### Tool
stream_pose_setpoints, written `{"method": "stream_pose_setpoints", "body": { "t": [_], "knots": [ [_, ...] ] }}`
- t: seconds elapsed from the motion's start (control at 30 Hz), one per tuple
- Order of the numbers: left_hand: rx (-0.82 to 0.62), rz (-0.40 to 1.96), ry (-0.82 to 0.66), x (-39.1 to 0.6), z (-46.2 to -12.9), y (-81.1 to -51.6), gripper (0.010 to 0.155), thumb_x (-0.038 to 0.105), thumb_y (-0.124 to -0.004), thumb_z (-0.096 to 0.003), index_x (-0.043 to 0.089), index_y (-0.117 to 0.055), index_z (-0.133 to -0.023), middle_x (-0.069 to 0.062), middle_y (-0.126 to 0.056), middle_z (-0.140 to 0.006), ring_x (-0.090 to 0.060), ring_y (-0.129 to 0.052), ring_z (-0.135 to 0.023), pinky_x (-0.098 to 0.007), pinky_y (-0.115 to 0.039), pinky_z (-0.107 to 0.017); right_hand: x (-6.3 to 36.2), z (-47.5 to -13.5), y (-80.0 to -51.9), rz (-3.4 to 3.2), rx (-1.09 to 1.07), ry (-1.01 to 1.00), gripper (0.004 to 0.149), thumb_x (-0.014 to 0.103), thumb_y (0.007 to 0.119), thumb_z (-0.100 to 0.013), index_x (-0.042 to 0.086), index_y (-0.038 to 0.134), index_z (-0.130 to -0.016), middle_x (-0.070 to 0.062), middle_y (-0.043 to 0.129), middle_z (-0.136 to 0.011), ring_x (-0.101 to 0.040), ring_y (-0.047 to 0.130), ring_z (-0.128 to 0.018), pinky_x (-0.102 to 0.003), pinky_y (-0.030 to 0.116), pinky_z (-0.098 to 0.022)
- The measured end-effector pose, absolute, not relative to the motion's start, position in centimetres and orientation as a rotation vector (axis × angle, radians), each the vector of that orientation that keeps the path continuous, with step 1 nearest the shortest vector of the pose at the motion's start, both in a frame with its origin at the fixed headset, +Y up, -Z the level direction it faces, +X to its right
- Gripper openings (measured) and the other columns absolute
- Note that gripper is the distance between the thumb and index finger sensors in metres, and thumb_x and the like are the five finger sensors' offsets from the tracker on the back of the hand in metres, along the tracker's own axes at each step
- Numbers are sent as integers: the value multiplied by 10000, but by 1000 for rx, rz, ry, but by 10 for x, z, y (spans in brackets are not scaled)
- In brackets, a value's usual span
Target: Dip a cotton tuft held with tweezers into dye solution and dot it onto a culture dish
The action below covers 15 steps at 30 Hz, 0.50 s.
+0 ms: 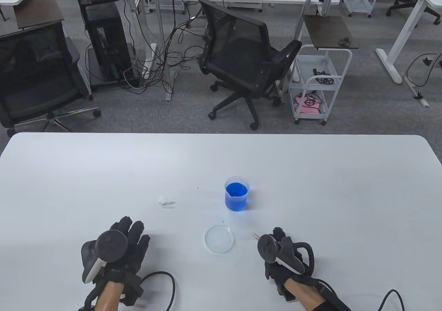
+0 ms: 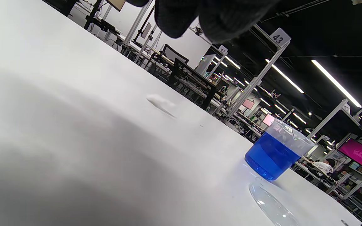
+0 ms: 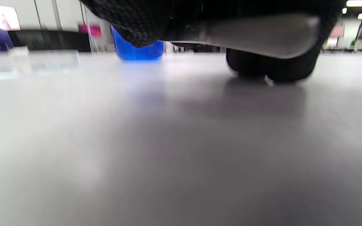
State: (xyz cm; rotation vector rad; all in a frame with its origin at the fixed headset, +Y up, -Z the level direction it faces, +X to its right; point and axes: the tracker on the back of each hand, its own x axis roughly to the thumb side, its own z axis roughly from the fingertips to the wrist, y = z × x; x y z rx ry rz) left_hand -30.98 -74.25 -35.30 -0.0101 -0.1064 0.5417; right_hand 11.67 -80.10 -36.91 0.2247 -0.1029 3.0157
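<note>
A clear beaker of blue dye (image 1: pixel 237 193) stands mid-table; it also shows in the left wrist view (image 2: pixel 273 155) and the right wrist view (image 3: pixel 138 48). A clear culture dish (image 1: pixel 219 238) lies just in front of it. A white cotton tuft (image 1: pixel 166 201) lies loose to the beaker's left, also seen in the left wrist view (image 2: pixel 160 102). My left hand (image 1: pixel 133 236) rests flat on the table with fingers spread, empty, in front of the tuft. My right hand (image 1: pixel 276 236) rests to the dish's right and holds metal tweezers (image 3: pixel 262 34); their tips (image 1: pixel 255 235) point toward the dish.
The white table (image 1: pixel 103 172) spreads wide around the objects. A small blue speck (image 1: pixel 223 220) marks it between beaker and dish. Glove cables trail off the front edge. Beyond the far edge are office chairs and a white cart (image 1: pixel 319 83) on the floor.
</note>
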Motion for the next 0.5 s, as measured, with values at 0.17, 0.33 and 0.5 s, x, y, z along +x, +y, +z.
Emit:
{"method": "stream_pose_setpoints", "body": {
  "t": [0.17,0.33,0.5],
  "knots": [
    [-15,556,-102,-311,-353,-742,576,349,-698,-618,67,-554,-1099,-316,-321,-1188,-592,-258,-1016,-757,-246,-660,117,-362,-793,2898,291,-118,490,261,789,-377,29,737,-806,-310,681,-920,-151,1046,-442,-298,1021,-277],
    [-18,583,-81,-318,-355,-742,575,344,-701,-618,62,-558,-1097,-317,-320,-1187,-594,-255,-1016,-758,-243,-660,113,-358,-789,2937,339,-111,554,235,762,-369,37,692,-881,-280,688,-925,-147,987,-445,-310,966,-273],
    [-32,548,-27,-330,-365,-741,579,343,-724,-616,50,-575,-1092,-321,-332,-1187,-596,-254,-1017,-761,-238,-660,116,-353,-779,2931,335,-150,559,260,805,-381,18,758,-883,-286,761,-899,-159,998,-439,-321,964,-270]
  ]
}}
